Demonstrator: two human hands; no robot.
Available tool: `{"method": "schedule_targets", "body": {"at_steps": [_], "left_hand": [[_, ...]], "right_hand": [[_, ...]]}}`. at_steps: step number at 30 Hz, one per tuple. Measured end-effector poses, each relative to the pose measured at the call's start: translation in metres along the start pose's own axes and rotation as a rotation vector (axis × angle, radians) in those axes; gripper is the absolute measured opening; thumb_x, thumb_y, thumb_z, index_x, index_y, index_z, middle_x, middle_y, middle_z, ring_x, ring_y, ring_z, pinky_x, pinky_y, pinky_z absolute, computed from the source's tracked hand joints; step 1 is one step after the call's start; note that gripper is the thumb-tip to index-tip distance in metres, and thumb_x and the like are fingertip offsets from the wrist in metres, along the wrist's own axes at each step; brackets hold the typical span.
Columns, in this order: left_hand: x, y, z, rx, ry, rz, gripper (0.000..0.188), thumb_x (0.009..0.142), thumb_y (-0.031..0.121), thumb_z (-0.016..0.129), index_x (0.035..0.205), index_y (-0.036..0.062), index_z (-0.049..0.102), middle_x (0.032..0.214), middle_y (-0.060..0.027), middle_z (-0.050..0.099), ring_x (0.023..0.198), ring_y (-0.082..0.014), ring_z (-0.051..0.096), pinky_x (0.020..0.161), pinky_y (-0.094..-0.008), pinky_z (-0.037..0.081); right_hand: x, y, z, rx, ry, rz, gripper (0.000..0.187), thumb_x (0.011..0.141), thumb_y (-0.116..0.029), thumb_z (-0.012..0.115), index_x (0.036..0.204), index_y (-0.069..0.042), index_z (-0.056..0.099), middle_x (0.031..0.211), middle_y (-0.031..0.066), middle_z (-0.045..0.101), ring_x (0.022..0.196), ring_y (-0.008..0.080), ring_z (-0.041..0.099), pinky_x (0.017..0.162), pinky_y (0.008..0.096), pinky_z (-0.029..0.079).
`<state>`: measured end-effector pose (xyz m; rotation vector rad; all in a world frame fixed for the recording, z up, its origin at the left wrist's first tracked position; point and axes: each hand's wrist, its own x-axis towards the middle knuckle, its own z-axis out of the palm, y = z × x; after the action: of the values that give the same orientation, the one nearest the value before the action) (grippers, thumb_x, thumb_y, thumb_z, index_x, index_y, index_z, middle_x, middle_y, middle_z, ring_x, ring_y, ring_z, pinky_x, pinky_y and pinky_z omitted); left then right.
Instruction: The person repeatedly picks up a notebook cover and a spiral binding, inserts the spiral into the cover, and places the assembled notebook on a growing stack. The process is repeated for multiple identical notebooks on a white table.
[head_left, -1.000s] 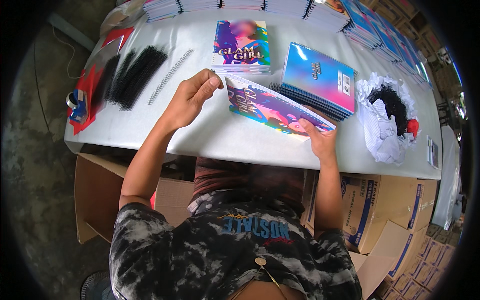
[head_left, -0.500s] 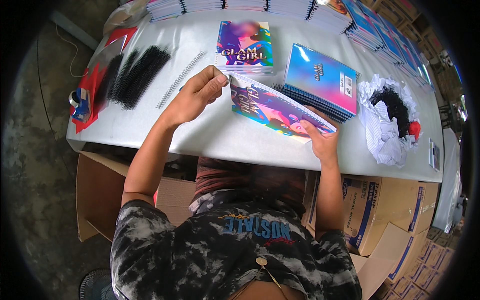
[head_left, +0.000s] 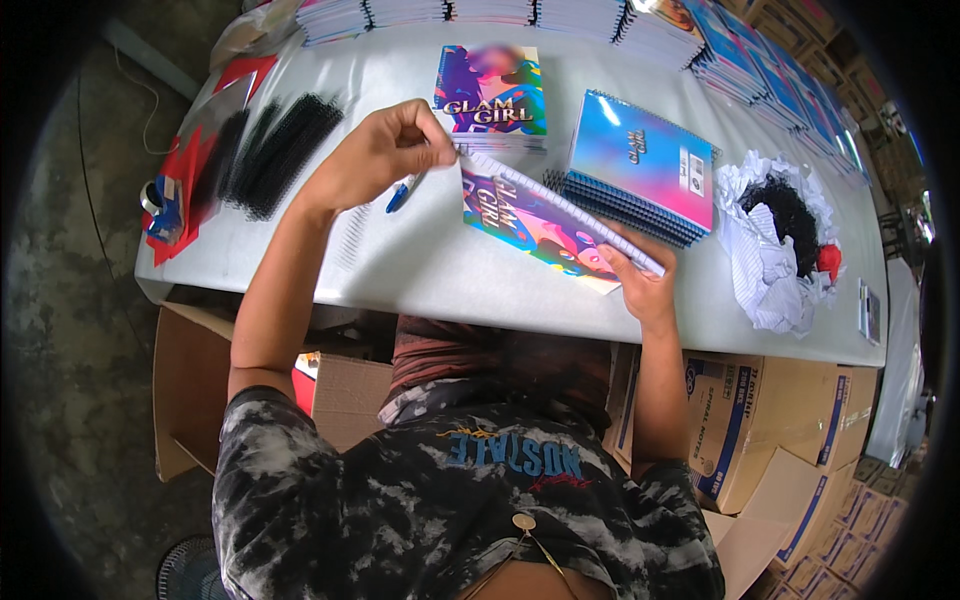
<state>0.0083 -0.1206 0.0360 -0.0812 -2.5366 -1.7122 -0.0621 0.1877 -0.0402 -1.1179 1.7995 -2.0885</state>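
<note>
My right hand (head_left: pixel 645 280) grips a notebook (head_left: pixel 540 225) with a purple, multicoloured cover, thumb on the cover near its right end. The notebook is tilted, its white punched edge facing up. At that edge's left end, my left hand (head_left: pixel 395 155) is closed in a pinch; what lies between the fingertips is too small to make out. A blue-and-white pen (head_left: pixel 402 193) lies on the table beneath my left hand. Partly hidden by my left forearm is a loose wire coil (head_left: pixel 350 238). Behind the held notebook stands a stack of matching notebooks (head_left: pixel 490 95).
Right of centre sits a stack of blue-pink coil-bound notebooks (head_left: pixel 640 150). Several black coils (head_left: pixel 280 155) lie at left, beside red plastic wrapping (head_left: pixel 185 190) and a tape dispenser (head_left: pixel 160 200). Crumpled paper (head_left: pixel 765 265) holds tangled black material. Notebook stacks (head_left: pixel 490 10) line the back; cardboard boxes (head_left: pixel 770 410) stand below.
My left hand has lifted slightly and turned, its fingertips still at the notebook's left corner. The notebook's upper edge has tipped a little. The pen has come into view.
</note>
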Motion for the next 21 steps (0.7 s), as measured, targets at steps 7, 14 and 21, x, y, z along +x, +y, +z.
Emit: {"method": "schedule_targets", "body": {"at_steps": [7,14,21], "left_hand": [[-0.006,0.047,0.006,0.763,-0.147,0.129,0.016,0.078,0.013,0.066,0.090,0.0055,0.059,0.099,-0.0090,0.060,0.095,-0.0219,0.055,0.084,-0.0352,0.040],[-0.006,0.046,0.016,1.227,-0.178,0.278,0.033,0.066,0.018,0.074,0.092,0.0099,0.056,0.105,-0.0069,0.055,0.104,-0.0249,0.050,0.088,-0.0369,0.037],[-0.049,-0.071,0.066,0.944,0.318,0.594,0.091,0.073,0.063,0.056,0.137,0.0044,0.029,0.140,-0.0317,0.020,0.130,-0.0513,0.015,0.101,-0.0624,0.009]], "right_hand": [[-0.007,0.000,0.007,-0.012,0.031,0.081,0.025,0.083,0.000,0.060,0.107,0.002,0.062,0.096,0.0106,0.066,0.084,0.0127,0.061,0.076,0.0252,0.049],[-0.005,-0.002,0.018,-0.234,-0.006,-0.156,0.030,0.078,0.009,0.055,0.106,0.002,0.062,0.104,0.0169,0.064,0.092,0.0226,0.064,0.080,0.0284,0.050],[-0.020,-0.005,0.037,-0.275,0.027,-0.191,0.032,0.074,0.012,0.055,0.104,0.004,0.062,0.102,0.0172,0.065,0.092,0.0266,0.065,0.080,0.0306,0.052]]}}
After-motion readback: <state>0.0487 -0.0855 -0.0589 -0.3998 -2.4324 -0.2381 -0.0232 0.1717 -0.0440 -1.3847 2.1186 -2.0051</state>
